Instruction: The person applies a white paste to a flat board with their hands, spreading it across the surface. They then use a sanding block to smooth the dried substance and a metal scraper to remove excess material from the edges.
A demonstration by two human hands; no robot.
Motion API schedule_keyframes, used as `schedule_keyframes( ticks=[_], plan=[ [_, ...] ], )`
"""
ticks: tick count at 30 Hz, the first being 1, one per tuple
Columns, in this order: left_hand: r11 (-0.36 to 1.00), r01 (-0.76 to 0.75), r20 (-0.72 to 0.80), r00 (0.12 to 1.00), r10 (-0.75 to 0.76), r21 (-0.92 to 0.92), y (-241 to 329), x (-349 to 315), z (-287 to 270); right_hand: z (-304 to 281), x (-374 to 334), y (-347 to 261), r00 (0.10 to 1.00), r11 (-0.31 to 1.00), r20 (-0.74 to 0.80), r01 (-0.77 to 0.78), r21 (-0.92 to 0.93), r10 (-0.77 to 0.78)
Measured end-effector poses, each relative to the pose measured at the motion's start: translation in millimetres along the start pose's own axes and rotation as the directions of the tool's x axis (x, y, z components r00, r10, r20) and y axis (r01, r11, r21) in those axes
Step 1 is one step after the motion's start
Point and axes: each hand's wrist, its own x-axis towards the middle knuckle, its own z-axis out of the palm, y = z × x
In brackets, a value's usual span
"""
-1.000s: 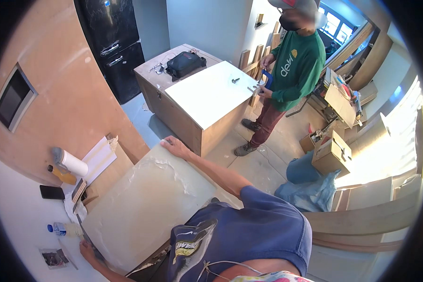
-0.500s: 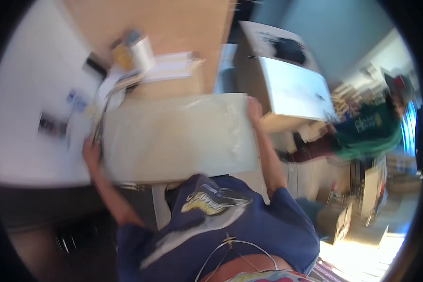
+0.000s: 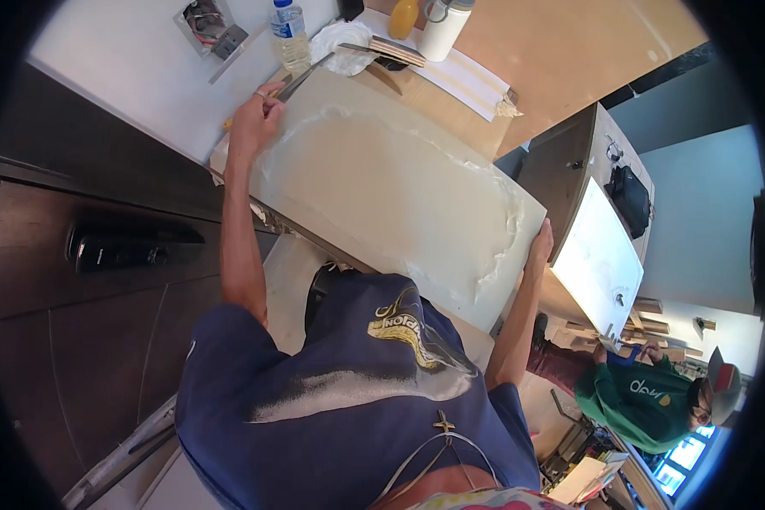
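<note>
A pale beige rectangular panel point(image 3: 374, 187) lies tilted in front of me, with a ragged whitish band around much of its face. At its upper left corner, my left hand point(image 3: 259, 119) is closed around a thin-bladed tool point(image 3: 302, 78); a bit of orange shows at the tool's other end. Its exact kind is unclear. On the opposite short side, my right hand point(image 3: 541, 245) grips the panel's edge, with the fingers partly hidden.
Beyond the panel stand a water bottle point(image 3: 290, 38), a white flask point(image 3: 444, 30), an orange bottle point(image 3: 404, 19) and crumpled plastic point(image 3: 344, 44). An open wall box point(image 3: 211, 32) shows wires. At right, a person in green point(image 3: 637, 395) works near a white-topped cabinet point(image 3: 599, 255).
The view has turned and sharpened. The panel now sits slanted, its left end farther away than its right. Both hands remain at its ends.
</note>
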Motion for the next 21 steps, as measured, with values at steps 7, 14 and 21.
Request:
schedule_keyframes(
  ticks=[7, 14, 21],
  plan=[
    [0.845, -0.019, -0.084, 0.994, 0.075, 0.535, -70, 30, -25, 6, 2, 0, 0.999, 0.997, 0.033, -0.027, 0.072, 0.025],
    [0.903, 0.256, -0.151, 0.965, -0.216, 0.345, -73, 9, -40, -3, -7, 13, 0.998, 0.996, 0.062, -0.038, 0.087, 0.033],
    [0.812, -0.019, 0.035, 0.999, -0.002, 0.584, -69, -5, -23, -15, -5, 18, 0.981, 0.942, 0.185, -0.118, 0.313, 0.061]
  ],
)
